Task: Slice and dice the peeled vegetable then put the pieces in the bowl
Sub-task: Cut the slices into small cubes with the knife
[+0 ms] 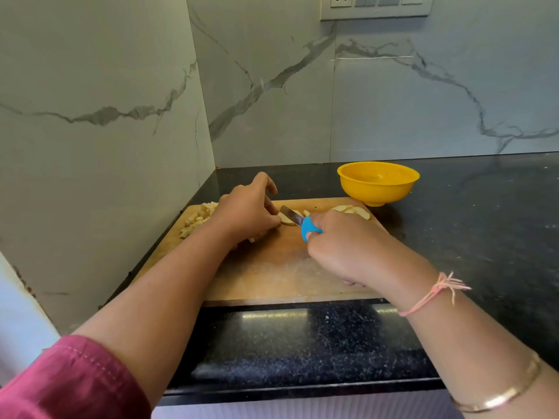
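A wooden cutting board lies on the black counter. My right hand grips the blue handle of a knife whose blade crosses pale vegetable slices at the board's middle back. My left hand holds those slices down with curled fingertips beside the blade. A heap of diced pieces sits at the board's far left corner. More peeled slices lie at the far right corner. The yellow bowl stands just behind that corner; I see no pieces inside it.
Marble walls close off the left side and the back. The black granite counter stretches to the right of the board. A switch and socket panel is mounted high on the back wall.
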`<state>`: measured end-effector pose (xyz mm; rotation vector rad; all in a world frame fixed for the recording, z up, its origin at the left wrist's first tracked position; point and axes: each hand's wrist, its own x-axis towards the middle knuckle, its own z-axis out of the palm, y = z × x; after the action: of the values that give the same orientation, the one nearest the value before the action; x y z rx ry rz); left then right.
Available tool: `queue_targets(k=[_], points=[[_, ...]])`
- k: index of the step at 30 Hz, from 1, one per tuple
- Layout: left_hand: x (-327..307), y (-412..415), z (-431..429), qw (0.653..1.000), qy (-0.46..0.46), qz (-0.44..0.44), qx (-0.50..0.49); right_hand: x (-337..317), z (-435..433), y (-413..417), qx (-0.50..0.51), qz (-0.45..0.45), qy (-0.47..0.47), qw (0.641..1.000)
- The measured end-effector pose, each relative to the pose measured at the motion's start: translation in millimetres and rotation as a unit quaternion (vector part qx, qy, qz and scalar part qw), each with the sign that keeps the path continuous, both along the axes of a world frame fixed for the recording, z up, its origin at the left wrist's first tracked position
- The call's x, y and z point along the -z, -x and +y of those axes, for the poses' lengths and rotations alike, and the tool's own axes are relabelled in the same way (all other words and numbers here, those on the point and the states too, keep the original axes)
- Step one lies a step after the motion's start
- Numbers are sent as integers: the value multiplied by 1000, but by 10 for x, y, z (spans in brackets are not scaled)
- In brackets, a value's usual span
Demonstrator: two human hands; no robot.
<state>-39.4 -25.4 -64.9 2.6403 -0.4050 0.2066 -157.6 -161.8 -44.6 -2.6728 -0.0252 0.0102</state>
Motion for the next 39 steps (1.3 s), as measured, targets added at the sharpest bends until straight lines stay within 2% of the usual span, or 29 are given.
queue_targets(k=[7,15,19,25,27,29,33,37,39], points=[[-9,-1,-10,1000,-12,-18,2,-45,64,-80,-13,-3,2,1000],[-15,47,-65,992,-96,-78,6,-61,46,8,-18,16,15,1000],[-6,46,-64,993,-90,-72,4,-60,13,120,-27,1,51,998],[1,54,-51,992,-94,-79,12,-142,-138,294,-15,31,62,997],[2,39,-49,992,-103,-70,18,-169,-202,295,-2,30,26,999],[-3,28,-56,992,-108,-50,32,-178,-287,276,9,-6,-15,1000],[-38,29,-120,984,-144,5,102,-168,-382,204,44,-45,-84,995],[-81,2,-192,965,-198,71,155,-60,-364,109,47,-55,-78,994],[-100,-32,-199,964,-202,69,155,-4,-348,70,48,-52,-73,995]])
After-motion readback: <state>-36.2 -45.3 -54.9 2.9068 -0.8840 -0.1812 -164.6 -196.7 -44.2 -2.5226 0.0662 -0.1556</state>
